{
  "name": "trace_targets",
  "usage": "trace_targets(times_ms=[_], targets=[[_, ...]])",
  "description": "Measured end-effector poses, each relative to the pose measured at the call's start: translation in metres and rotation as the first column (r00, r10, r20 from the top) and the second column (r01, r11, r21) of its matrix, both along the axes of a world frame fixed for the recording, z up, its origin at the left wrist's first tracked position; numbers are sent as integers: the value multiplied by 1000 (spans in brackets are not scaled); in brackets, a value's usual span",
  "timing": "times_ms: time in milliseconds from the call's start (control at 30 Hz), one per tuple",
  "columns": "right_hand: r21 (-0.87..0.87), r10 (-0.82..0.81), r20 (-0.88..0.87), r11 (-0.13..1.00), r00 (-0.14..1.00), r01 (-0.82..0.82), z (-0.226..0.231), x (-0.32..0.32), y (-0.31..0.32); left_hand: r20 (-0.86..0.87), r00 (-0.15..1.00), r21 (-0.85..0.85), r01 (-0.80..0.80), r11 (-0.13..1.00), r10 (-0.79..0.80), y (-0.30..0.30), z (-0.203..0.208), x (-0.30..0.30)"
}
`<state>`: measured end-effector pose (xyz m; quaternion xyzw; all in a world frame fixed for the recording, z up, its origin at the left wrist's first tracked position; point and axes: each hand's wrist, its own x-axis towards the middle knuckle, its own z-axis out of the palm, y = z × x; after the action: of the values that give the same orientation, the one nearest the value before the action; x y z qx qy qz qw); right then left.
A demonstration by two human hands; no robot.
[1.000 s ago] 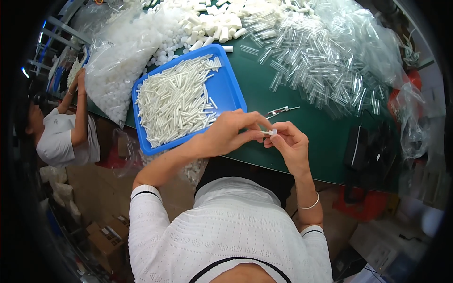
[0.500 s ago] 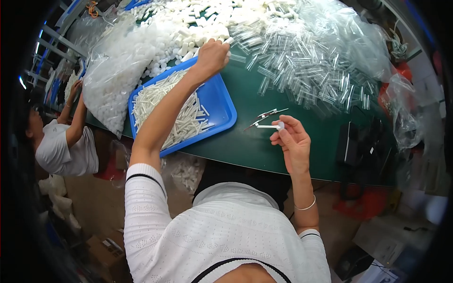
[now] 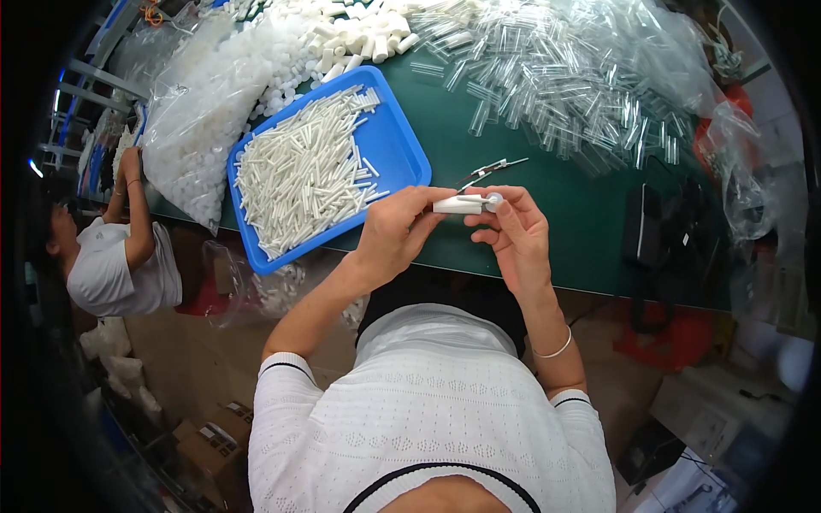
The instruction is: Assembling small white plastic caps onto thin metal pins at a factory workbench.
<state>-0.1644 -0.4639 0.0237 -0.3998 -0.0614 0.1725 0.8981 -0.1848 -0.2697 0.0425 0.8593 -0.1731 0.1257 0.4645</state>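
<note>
My left hand (image 3: 395, 229) is closed, thumb and fingertips pinching a thick white cylinder (image 3: 453, 205). My right hand (image 3: 520, 235) pinches a small, pale translucent round cap (image 3: 493, 202) that has a thin white stick at its side. Both pieces meet in front of me, above the table edge; whether the stick is inside the cylinder or beside it I cannot tell. Just beyond them, a slim metal and white tool (image 3: 489, 173) lies on the green tabletop (image 3: 564, 231). To the left, a blue tray (image 3: 402, 141) holds many thin white sticks (image 3: 299, 167).
Clear tubes (image 3: 547, 94) lie heaped at the far right, white cylinders (image 3: 368, 34) at the back. A plastic bag of white caps (image 3: 192, 128) stands beyond the tray. A black device (image 3: 641, 227) sits at right. Another person (image 3: 124, 265) works at far left.
My left hand has come back from the far pile of white cylinders with one, meeting my right hand. The right hand has shifted slightly, still holding the cap and stick.
</note>
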Motion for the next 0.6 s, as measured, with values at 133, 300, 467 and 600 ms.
trace_targets(times_ms=[133, 300, 467, 600], targets=[[-39, 47, -14, 998, 999, -48, 2, -1, -3, -42, 999, 24, 28, 999, -27, 5, 4, 1], [-228, 13, 133, 974, 991, 18, -1, -2, -5, 31, 999, 14, 12, 1000, -13, -4, 9, -2], [-242, 2, 165, 970, 986, 38, -6, 0, -4, -65, 997, 20, 49, 999, -47, 0, 4, -2], [-356, -6, 209, 931, 978, 82, -8, 1, -5, -239, 963, -136, 91, 986, -122, 1, 3, 2]])
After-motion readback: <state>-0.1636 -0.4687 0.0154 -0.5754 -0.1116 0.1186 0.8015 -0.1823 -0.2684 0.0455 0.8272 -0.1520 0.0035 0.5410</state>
